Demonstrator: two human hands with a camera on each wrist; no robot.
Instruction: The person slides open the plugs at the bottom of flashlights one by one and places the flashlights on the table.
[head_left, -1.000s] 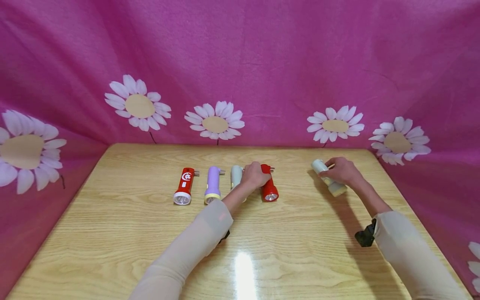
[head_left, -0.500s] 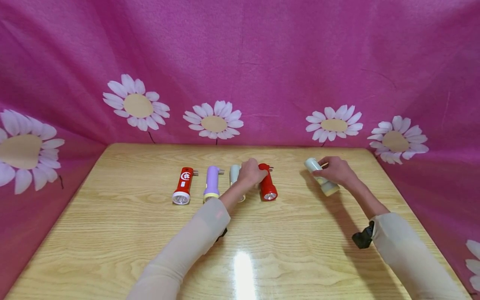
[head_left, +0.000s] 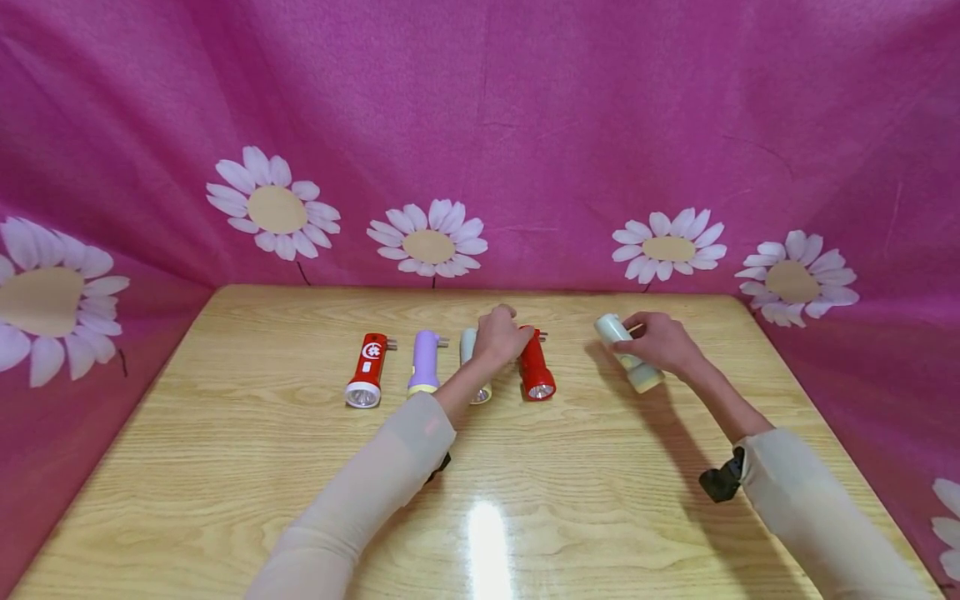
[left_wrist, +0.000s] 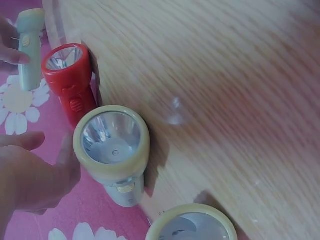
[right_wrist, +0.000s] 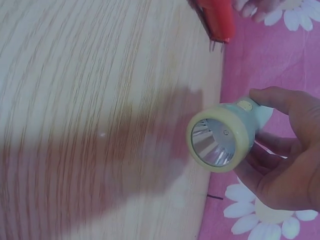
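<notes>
My right hand [head_left: 660, 342] grips a pale green flashlight [head_left: 612, 330] with a cream-rimmed head, thumb and fingers round its barrel. It is held tilted above the right side of the table, its lens [right_wrist: 214, 142] facing the right wrist camera. Between a second pale green flashlight [head_left: 468, 343] and a plain red flashlight [head_left: 537, 367] is my left hand [head_left: 498, 340], fingers loosely bent and holding nothing. In the left wrist view its fingertips are close to both; whether they touch the red one is unclear. My left hand partly covers the second pale one.
A purple flashlight [head_left: 425, 360] and a red flashlight with a white head [head_left: 368, 367] lie farther left in the same row, plug prongs showing. The wooden table [head_left: 600, 500] ends at a magenta cloth [head_left: 540, 150] with daisies.
My right hand has carried its pale green flashlight leftward, toward the row. My left hand has shifted slightly left and back, away from the red flashlight's barrel.
</notes>
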